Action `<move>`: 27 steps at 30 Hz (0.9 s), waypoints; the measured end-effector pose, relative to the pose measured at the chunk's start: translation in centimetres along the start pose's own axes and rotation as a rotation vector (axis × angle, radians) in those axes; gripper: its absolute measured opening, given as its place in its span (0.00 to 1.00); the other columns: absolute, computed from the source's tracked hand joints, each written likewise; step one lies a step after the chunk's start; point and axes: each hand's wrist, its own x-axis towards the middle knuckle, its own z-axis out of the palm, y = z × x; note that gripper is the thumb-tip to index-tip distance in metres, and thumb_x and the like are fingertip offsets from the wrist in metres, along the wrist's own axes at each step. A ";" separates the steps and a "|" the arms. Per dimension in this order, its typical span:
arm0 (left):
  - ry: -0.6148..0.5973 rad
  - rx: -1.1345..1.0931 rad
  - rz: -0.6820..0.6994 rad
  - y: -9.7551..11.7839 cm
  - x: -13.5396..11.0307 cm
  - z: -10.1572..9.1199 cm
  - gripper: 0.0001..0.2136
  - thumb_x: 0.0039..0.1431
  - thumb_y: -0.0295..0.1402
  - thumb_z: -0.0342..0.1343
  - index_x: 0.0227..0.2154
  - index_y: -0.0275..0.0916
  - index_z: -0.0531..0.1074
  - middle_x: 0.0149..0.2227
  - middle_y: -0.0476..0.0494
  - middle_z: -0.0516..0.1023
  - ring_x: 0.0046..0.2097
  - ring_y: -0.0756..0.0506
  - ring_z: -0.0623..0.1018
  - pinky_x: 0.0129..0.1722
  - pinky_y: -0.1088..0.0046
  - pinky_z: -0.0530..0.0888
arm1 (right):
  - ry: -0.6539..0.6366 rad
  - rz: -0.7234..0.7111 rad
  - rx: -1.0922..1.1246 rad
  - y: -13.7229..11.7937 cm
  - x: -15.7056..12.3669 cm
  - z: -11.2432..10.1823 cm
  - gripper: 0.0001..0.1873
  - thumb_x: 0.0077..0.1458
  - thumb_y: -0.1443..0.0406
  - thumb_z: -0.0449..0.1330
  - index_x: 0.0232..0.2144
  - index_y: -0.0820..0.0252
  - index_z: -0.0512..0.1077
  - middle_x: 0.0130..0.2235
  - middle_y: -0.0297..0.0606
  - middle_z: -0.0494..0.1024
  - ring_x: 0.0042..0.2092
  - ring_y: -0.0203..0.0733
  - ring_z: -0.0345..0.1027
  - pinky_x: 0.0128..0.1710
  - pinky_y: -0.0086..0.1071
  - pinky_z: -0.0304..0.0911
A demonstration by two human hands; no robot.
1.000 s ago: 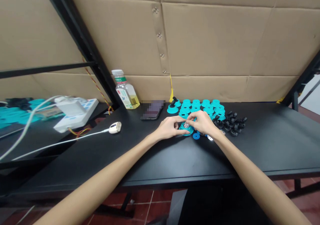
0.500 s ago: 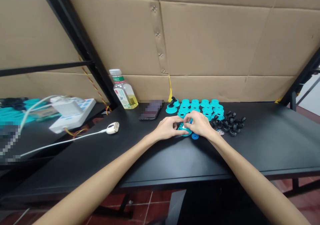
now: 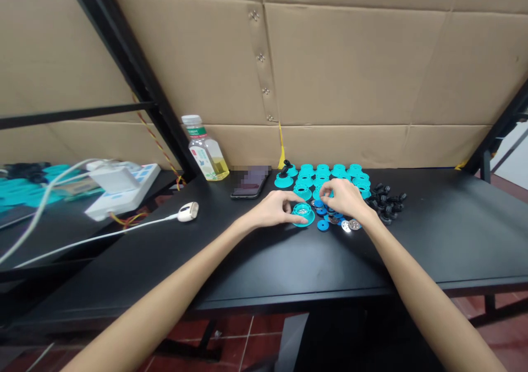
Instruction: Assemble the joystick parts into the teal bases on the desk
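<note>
My left hand point(image 3: 272, 209) grips a teal flanged ring point(image 3: 303, 215) at its rim, with a silver metal disc seated in its centre. My right hand point(image 3: 345, 199) hangs just to the right, its fingertips apart above loose blue discs point(image 3: 323, 225) and silver metal discs point(image 3: 353, 224). It holds nothing that I can see. Rows of teal flanged parts point(image 3: 325, 175) stand beyond my hands, and a heap of black rubber knobs point(image 3: 385, 207) lies to their right. One teal part point(image 3: 284, 181) carries a black knob.
All this lies on a black table point(image 3: 433, 240) backed by a cardboard wall point(image 3: 350, 75). To the left stand a plastic bottle point(image 3: 205, 154), a phone point(image 3: 250, 182) and a small white corded device point(image 3: 188, 212). A power strip point(image 3: 124, 193) with white cables sits on a lower left surface.
My right hand has moved off the teal ring, up and to the right, over the blue and silver discs. Those discs now show more fully. The ring stays under my left hand.
</note>
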 end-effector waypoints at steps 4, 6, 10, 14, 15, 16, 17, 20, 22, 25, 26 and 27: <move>-0.032 -0.001 -0.027 0.0 -0.1 -0.6 0.29 0.41 0.50 0.65 0.44 0.36 0.76 0.27 0.48 0.74 0.27 0.50 0.68 0.27 0.75 0.65 | -0.077 -0.063 -0.126 -0.1 -0.4 -0.3 0.09 0.52 0.66 0.58 0.34 0.55 0.78 0.39 0.38 0.79 0.40 0.43 0.70 0.30 0.29 0.52; -0.032 0.001 -0.015 0.0 -0.1 -0.6 0.29 0.42 0.50 0.65 0.45 0.36 0.76 0.27 0.48 0.74 0.27 0.50 0.68 0.27 0.75 0.65 | -0.091 -0.082 -0.195 -0.4 -0.6 0.1 0.11 0.55 0.61 0.57 0.35 0.57 0.78 0.39 0.41 0.79 0.40 0.45 0.70 0.31 0.30 0.54; -0.032 0.017 0.007 -0.1 -0.1 -0.5 0.29 0.43 0.50 0.64 0.46 0.37 0.76 0.28 0.48 0.74 0.27 0.50 0.68 0.28 0.76 0.65 | -0.063 -0.091 -0.326 -1.1 -0.6 1.2 0.18 0.59 0.56 0.53 0.36 0.62 0.77 0.41 0.49 0.78 0.40 0.48 0.72 0.33 0.32 0.57; -0.029 0.016 0.029 -0.2 -0.1 -0.5 0.28 0.43 0.49 0.65 0.46 0.37 0.76 0.31 0.46 0.76 0.27 0.50 0.68 0.28 0.75 0.66 | -0.073 -0.085 -0.339 -1.3 -0.4 1.7 0.16 0.60 0.59 0.52 0.37 0.62 0.77 0.42 0.48 0.77 0.41 0.47 0.72 0.34 0.31 0.58; -0.026 0.015 0.032 -0.2 -0.1 -0.5 0.28 0.43 0.49 0.65 0.46 0.37 0.76 0.32 0.46 0.76 0.28 0.50 0.68 0.28 0.75 0.66 | -0.075 -0.082 -0.337 -1.2 -0.4 1.6 0.16 0.60 0.60 0.52 0.37 0.62 0.77 0.42 0.48 0.77 0.41 0.46 0.71 0.34 0.31 0.58; -0.024 0.014 0.031 -0.2 -0.1 -0.6 0.28 0.43 0.49 0.65 0.46 0.37 0.76 0.32 0.46 0.76 0.28 0.50 0.68 0.29 0.75 0.66 | -0.074 -0.080 -0.332 -1.2 -0.4 1.6 0.15 0.60 0.60 0.53 0.36 0.62 0.77 0.42 0.48 0.77 0.41 0.46 0.71 0.34 0.31 0.57; -0.024 0.014 0.029 -0.1 -0.1 -0.6 0.28 0.43 0.49 0.65 0.46 0.38 0.76 0.32 0.46 0.76 0.28 0.50 0.68 0.29 0.75 0.66 | -0.073 -0.082 -0.325 -1.1 -0.4 1.5 0.15 0.60 0.61 0.53 0.36 0.62 0.77 0.43 0.48 0.77 0.41 0.46 0.71 0.33 0.30 0.57; -0.025 0.017 0.025 -0.1 -0.1 -0.5 0.28 0.44 0.49 0.64 0.46 0.38 0.76 0.33 0.46 0.76 0.28 0.50 0.68 0.29 0.75 0.66 | -0.077 -0.090 -0.289 -0.9 -0.4 1.1 0.15 0.60 0.61 0.52 0.34 0.61 0.77 0.41 0.46 0.78 0.40 0.44 0.71 0.31 0.30 0.54; -0.031 0.016 0.027 0.0 -0.2 -0.5 0.28 0.44 0.49 0.64 0.46 0.38 0.76 0.33 0.46 0.76 0.28 0.50 0.68 0.29 0.75 0.66 | -0.098 -0.098 -0.243 -0.8 -0.5 0.8 0.15 0.60 0.60 0.53 0.32 0.59 0.77 0.38 0.44 0.78 0.39 0.43 0.70 0.29 0.29 0.51; -0.041 0.018 0.034 0.1 -0.2 -0.6 0.28 0.45 0.49 0.64 0.46 0.37 0.76 0.34 0.45 0.76 0.28 0.50 0.68 0.29 0.75 0.66 | -0.128 -0.103 -0.164 -0.8 -0.5 0.5 0.14 0.60 0.58 0.54 0.32 0.56 0.78 0.34 0.40 0.78 0.38 0.42 0.69 0.28 0.29 0.48; -0.043 0.020 0.033 0.1 -0.3 -0.6 0.27 0.45 0.49 0.64 0.46 0.37 0.76 0.34 0.45 0.76 0.28 0.50 0.68 0.29 0.75 0.66 | -0.136 -0.101 -0.144 -0.8 -0.5 0.5 0.14 0.60 0.57 0.54 0.32 0.55 0.78 0.33 0.39 0.78 0.37 0.42 0.69 0.28 0.29 0.48; -0.044 0.021 0.031 0.2 -0.3 -0.6 0.27 0.45 0.49 0.64 0.46 0.37 0.76 0.34 0.45 0.76 0.28 0.50 0.68 0.29 0.75 0.66 | -0.142 -0.099 -0.131 -0.8 -0.5 0.4 0.15 0.60 0.56 0.53 0.32 0.54 0.78 0.32 0.38 0.78 0.37 0.41 0.69 0.27 0.29 0.47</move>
